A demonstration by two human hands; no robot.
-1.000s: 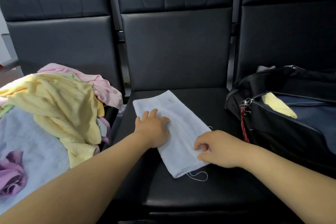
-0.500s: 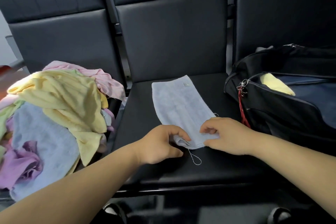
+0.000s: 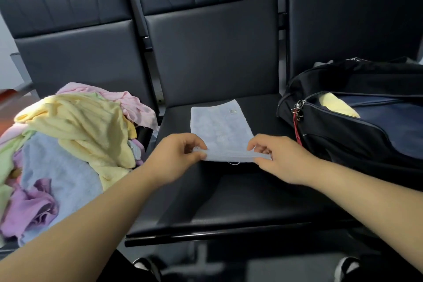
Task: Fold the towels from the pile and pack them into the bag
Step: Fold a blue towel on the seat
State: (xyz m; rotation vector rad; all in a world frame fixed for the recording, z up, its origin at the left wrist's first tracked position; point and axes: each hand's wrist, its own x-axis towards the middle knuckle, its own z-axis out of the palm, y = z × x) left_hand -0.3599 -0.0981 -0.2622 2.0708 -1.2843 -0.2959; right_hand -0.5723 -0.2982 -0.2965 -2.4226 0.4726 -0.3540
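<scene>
Pale blue towel (image 3: 219,126) lies folded on middle black seat (image 3: 240,197), near edge lifted. Left hand (image 3: 176,158) pinches its near left corner, right hand (image 3: 281,158) pinches near right corner. Towel pile (image 3: 68,139) on left seat; black duffel bag (image 3: 357,117) on right seat, unzipped, yellow towel (image 3: 336,105) inside.

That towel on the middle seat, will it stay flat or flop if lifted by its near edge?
Probably flops: the towel looks thin, its near edge lifted by the left hand and right hand while the rest lies flat. Likely light: fingertip pinches suffice.
</scene>
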